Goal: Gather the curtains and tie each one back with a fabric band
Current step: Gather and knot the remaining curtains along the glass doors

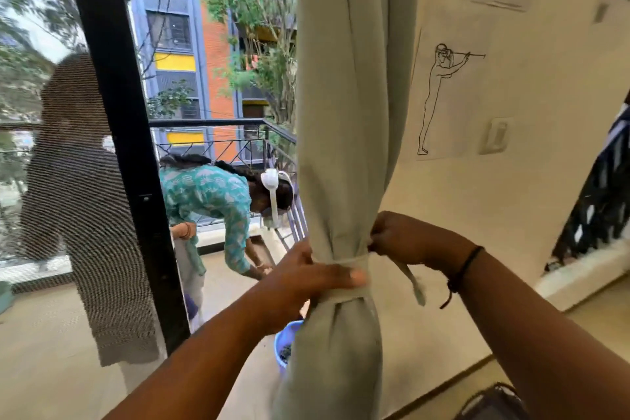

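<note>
the pale green curtain hangs in the middle of my view, between the open balcony doorway and the cream wall. it is bunched into one thick column, cinched narrow where the fabric band wraps it in two turns, one above the other, and it bulges out again below. the band is the same pale cloth as the curtain. one loose end of it trails down and to the right of the knot area, hanging free in front of the wall.

my left hand lies against the left side of the bundle between the two turns, fingers together and stretched across the cloth, the tips pressing on the front of the curtain. my right hand is at the right edge of the bundle at the upper turn, fingers curled in and pinching the band where it leaves the curtain. a dark cord bracelet sits on that wrist.

behind the lower bulge a blue bucket peeks out on the floor. out on the balcony another person in a teal patterned top bends forward near the black railing. a black door frame runs down the left. on the wall to the right is a line drawing of a standing figure, with a light switch just beside it.
</note>
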